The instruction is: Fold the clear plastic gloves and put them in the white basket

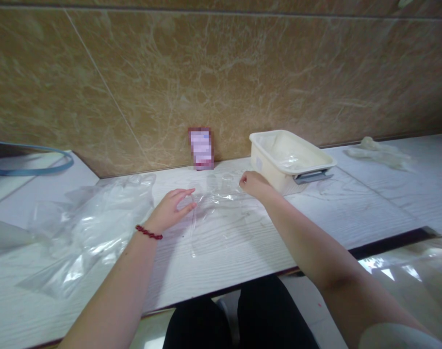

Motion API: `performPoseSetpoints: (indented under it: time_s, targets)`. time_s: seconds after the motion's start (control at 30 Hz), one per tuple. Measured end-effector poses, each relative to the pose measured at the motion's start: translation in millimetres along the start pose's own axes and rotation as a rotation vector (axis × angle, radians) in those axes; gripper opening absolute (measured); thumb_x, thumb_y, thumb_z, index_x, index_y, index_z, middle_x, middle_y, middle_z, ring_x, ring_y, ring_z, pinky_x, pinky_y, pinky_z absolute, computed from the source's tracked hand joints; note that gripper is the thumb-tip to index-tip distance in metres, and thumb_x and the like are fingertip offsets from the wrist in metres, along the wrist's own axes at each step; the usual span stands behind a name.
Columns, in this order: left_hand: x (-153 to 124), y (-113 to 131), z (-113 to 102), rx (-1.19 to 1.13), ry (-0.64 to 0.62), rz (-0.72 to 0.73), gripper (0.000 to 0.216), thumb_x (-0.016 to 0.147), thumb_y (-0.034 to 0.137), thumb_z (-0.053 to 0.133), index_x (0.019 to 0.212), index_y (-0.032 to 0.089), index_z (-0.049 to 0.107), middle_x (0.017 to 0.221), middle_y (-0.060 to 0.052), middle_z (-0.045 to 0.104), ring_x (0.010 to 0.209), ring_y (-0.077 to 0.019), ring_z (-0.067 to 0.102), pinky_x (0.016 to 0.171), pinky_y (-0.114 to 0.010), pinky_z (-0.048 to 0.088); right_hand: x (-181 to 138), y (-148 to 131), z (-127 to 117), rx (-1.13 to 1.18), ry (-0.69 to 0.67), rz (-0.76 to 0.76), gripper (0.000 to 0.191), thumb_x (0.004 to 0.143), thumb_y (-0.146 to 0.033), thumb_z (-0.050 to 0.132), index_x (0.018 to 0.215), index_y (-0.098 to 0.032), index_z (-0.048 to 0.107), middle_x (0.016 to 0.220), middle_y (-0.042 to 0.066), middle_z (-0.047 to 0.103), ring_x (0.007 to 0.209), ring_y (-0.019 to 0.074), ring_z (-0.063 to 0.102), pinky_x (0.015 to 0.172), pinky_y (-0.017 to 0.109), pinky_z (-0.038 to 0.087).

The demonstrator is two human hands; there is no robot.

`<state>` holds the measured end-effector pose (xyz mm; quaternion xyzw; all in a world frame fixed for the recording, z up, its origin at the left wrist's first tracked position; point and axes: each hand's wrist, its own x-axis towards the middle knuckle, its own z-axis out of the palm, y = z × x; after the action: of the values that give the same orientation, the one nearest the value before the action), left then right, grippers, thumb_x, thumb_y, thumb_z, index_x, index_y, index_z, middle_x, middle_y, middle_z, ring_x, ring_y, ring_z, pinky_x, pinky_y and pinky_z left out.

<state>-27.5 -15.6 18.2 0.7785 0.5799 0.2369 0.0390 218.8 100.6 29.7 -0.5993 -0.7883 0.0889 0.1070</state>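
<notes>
A clear plastic bag (221, 203) lies flat on the white table (242, 242) in front of me. My left hand (171, 208), with a red bead bracelet at the wrist, rests on the bag's left edge, its fingers curled and pinching the plastic. At the bag's far right corner sits my right hand (253, 184), closed on the film. The bag stretches between the two hands.
A heap of clear plastic bags (93, 228) lies to the left. A cream plastic tub (289, 157) stands right of my right hand, against the marble wall. More crumpled plastic (379, 152) lies far right. A blurred card (201, 148) leans on the wall.
</notes>
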Motion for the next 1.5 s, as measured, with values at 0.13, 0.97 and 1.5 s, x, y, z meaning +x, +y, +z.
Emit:
performPoseSetpoints:
  time_s: [0.13,0.97,1.5]
  targets:
    - [0.0,5.5,2.0,-0.094,0.032,-0.077,0.042,0.078,0.044,0.041,0.109,0.017,0.053,0.094,-0.006,0.059,0.085,-0.0164,0.054,0.073,-0.029,0.044,-2.5,-2.3,-2.7,0.071,0.021,-0.001,0.019,0.075,-0.023,0.044,0.084,-0.016,0.059,0.083,0.008,0.064,0.073,0.0178,0.058,0.061,0.024,0.04]
    - [63.7,55.5,71.3,-1.401,0.067,-0.725,0.006,0.065,0.015,0.061,0.066,0.01,0.061,0.066,-0.004,0.062,0.062,-0.0087,0.057,0.067,-0.024,0.045,-10.5,-8.4,21.6,0.114,-0.117,-0.074,0.049,0.063,-0.041,0.062,0.104,-0.017,0.046,0.087,0.006,0.061,0.077,0.0168,0.057,0.06,0.023,0.038]
    - [58.0,49.4,59.6,-0.447,0.079,-0.574,0.019,0.065,0.024,0.057,0.08,0.014,0.064,0.071,-0.004,0.066,0.053,-0.0111,0.056,0.053,-0.021,0.043,-16.6,-12.6,16.2,0.004,-0.147,-0.248,0.023,0.066,-0.012,0.053,0.088,-0.019,0.058,0.087,0.005,0.061,0.078,0.014,0.056,0.066,0.021,0.038]
